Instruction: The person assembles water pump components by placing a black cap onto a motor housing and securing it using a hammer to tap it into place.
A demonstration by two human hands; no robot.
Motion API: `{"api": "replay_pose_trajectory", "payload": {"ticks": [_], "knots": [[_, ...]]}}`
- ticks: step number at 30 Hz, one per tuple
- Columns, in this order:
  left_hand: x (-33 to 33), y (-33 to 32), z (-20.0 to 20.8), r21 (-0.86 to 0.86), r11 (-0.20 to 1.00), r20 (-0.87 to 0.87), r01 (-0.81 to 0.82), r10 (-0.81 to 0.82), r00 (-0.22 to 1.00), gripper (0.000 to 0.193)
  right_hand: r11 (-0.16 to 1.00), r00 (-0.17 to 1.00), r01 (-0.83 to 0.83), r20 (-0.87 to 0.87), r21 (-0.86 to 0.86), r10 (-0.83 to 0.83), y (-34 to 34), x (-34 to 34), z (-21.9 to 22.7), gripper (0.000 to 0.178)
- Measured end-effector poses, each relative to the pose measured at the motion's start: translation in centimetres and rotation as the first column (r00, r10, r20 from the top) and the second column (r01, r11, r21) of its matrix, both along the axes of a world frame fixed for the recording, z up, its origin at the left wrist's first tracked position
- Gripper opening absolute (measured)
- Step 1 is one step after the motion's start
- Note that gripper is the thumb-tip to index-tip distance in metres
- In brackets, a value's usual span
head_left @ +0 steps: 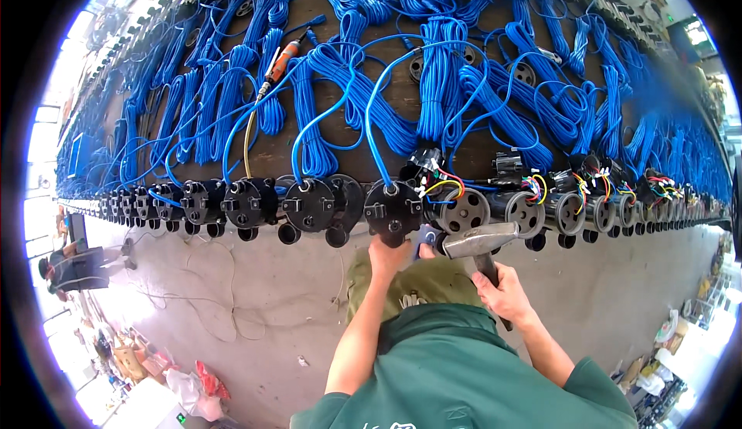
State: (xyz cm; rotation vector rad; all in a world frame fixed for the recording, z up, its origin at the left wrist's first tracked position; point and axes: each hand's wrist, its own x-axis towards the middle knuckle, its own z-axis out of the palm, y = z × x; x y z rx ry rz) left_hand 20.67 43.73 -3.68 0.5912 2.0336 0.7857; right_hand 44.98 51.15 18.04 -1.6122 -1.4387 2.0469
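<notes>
My right hand point(506, 296) is wrapped round the dark handle of a hammer point(481, 239). The steel head lies level just below the row of pump housings, its left end close to my left hand point(390, 259). That hand is closed under a black round pump end cover point(393, 211), beside a small blue-grey piece point(424, 236). Its fingers are partly hidden, so what they grip is unclear. A blue cable point(376, 131) rises from the top of this cover. To its right, an uncovered housing point(464, 211) shows a metal disc with holes and coloured wires.
More covered black pumps point(251, 203) line the bench edge leftward, and open housings with wires point(568, 209) rightward. Coiled blue cables point(440, 81) cover the brown bench top. An orange power screwdriver point(284, 62) lies among them. Another person point(77, 267) is at the far left.
</notes>
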Motion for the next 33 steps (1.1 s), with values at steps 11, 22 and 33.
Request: {"api": "replay_pose_trajectory", "payload": {"ticks": [11,22,33], "knots": [[-1.5,-0.3,-1.0,0.178,0.979,0.159,0.103,-0.132,0.979,0.042,0.980,0.975,0.189,0.109,0.057,-0.194,-4.5,-2.5,-0.8,0.042],[-8.5,-2.3,9.0,0.022,0.939,0.305,0.344,-0.334,0.892,0.070,0.868,0.948,-0.022,0.287,0.497,-0.140,-4.9,-3.7,0.9,0.027],[-2.9,1.4,0.0,-0.006,0.954,0.214,0.300,-0.292,0.932,0.046,0.905,0.897,0.411,-0.221,0.104,-0.382,-2.0,-3.2,2.3,0.026]]}}
